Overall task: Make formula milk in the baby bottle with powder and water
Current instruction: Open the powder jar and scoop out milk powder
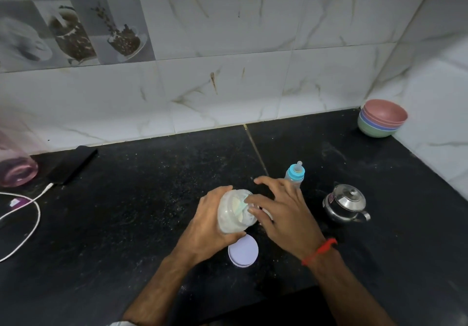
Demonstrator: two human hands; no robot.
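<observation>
The countertop (152, 199) fills the lower half of the frame, with the tiled wall (228, 85) behind it. At centre, the left hand (210, 227) holds the powder jar (234, 211); the right hand (283, 209) is at its mouth. The jar lid (243, 251) lies on the countertop just below the jar. The baby bottle (295, 173) stands behind the right hand. The kettle (345, 202) stands right of the hands. The stacked bowls (382, 121) occupy the upper right corner of the countertop. A phone (73, 164) and cable (22, 214) lie at left.
</observation>
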